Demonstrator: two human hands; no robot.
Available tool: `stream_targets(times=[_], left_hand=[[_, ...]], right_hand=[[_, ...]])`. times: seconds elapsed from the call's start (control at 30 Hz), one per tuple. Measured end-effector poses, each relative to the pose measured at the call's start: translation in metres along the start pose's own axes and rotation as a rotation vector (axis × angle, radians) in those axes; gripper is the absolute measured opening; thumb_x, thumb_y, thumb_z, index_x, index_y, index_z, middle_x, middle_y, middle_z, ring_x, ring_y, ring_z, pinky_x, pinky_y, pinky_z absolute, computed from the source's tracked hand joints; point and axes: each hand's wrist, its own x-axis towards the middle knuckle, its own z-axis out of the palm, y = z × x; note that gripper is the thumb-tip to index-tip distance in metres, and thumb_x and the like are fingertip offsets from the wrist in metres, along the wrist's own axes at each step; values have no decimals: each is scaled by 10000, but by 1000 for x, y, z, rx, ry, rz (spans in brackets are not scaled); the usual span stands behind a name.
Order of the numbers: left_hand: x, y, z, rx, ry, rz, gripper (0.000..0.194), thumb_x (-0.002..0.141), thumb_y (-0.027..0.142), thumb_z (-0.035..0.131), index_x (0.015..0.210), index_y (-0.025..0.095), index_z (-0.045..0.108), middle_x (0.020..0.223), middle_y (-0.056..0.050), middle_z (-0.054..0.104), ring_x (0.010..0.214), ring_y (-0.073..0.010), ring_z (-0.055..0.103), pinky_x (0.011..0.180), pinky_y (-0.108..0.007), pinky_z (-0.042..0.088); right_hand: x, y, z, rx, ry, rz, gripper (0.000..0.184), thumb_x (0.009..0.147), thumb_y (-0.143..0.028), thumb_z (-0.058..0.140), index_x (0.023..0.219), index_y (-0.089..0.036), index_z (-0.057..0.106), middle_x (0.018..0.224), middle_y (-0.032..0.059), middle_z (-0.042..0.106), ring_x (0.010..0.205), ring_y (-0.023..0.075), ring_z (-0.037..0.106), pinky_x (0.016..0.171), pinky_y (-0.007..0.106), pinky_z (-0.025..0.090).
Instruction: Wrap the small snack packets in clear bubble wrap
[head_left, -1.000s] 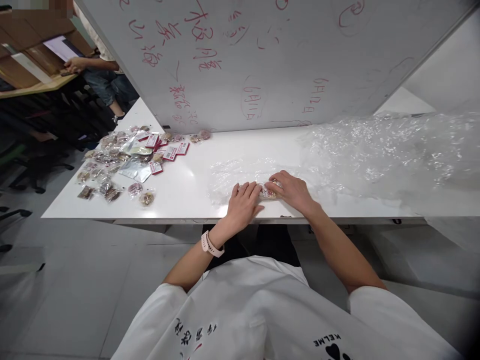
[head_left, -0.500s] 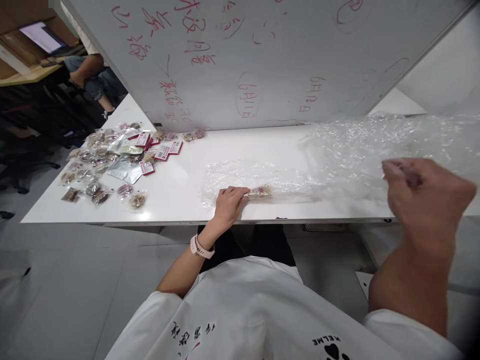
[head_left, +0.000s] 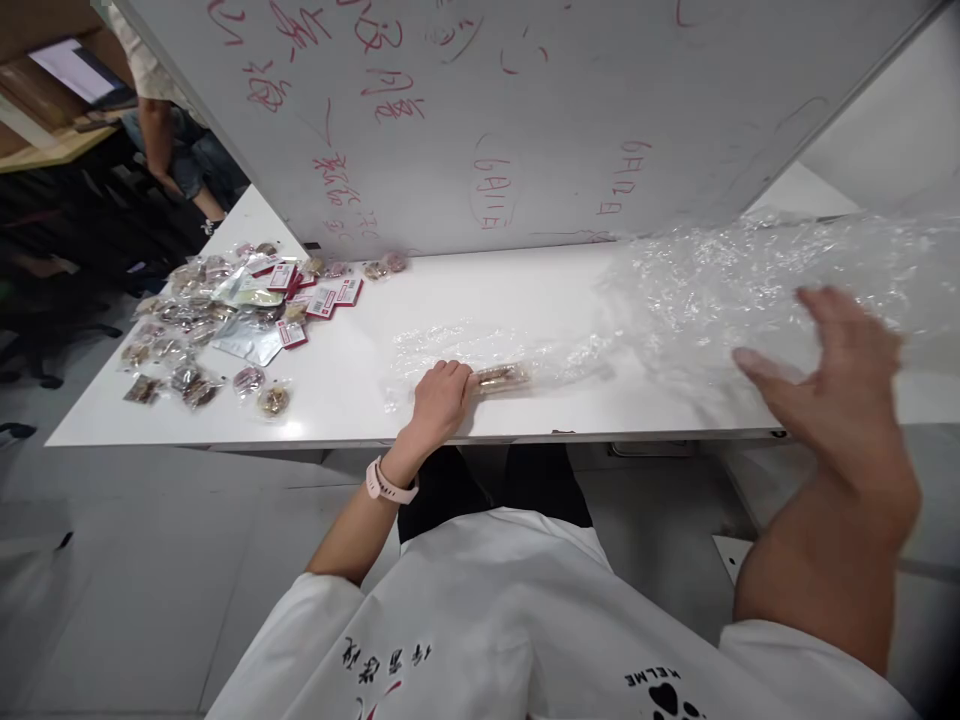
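Near the table's front edge, my left hand point(head_left: 444, 398) is closed on the left end of a small brownish packet point(head_left: 502, 376). Clear plastic film lies around the packet, and its label cannot be read. A long sheet of clear plastic bubble wrap point(head_left: 697, 280) stretches from there to the far right, crumpled and shiny. Over its right part, my right hand point(head_left: 836, 390) is raised with thumb and fingers spread, holding nothing. Whether its fingertips touch the wrap I cannot tell.
Many small clear food packets point(head_left: 199, 290) are heaped on the left of the white table point(head_left: 360, 400), among silver pouches point(head_left: 247, 340) and red-and-white labels point(head_left: 322, 300). A whiteboard point(head_left: 555, 120) with red writing stands along the back. A person point(head_left: 172, 140) sits behind it at left.
My right hand has opened from a closed grip on the wrap and its fingers are now spread. My left hand and the packet have shifted slightly left, and the packet has rolled.
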Motion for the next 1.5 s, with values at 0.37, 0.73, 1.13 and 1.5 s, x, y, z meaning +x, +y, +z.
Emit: stream_targets(times=[0.37, 0.73, 1.13, 1.5], left_hand=[[32, 0, 20, 41, 194, 71, 203, 993, 186, 436, 1071, 180, 623, 1118, -130, 688, 1076, -279, 593, 907, -416, 409], [13, -4, 27, 31, 47, 149, 392, 988, 393, 520, 1333, 211, 566, 1334, -97, 656, 1295, -274, 543, 1105, -467, 349], [-62, 43, 15, -539, 431, -153, 187, 930, 263, 588, 1095, 224, 666, 1245, -111, 659, 1232, -266, 565, 1074, -477, 425], [-44, 0, -21, -1677, 472, -809, 321, 858, 295, 638, 1145, 151, 655, 1260, -123, 666, 1268, -244, 589, 1126, -394, 446]], right_hand=[[-55, -135, 66, 77, -273, -310, 282, 986, -331, 484, 1145, -201, 677, 1182, 123, 697, 1118, 328, 604, 950, 507, 448], [-9, -156, 131, 689, -589, -15, 634, 971, -626, 393, 1512, -297, 402, 1531, 87, 437, 1408, 283, 416, 1089, 465, 434], [-21, -165, 148, 333, -520, -584, 455, 1010, -441, 454, 1432, -280, 515, 1359, 92, 580, 1188, 268, 504, 957, 428, 427], [-25, -165, 151, 368, -487, -617, 404, 1022, -382, 430, 1372, -247, 580, 1306, 97, 600, 1081, 270, 491, 897, 429, 439]])
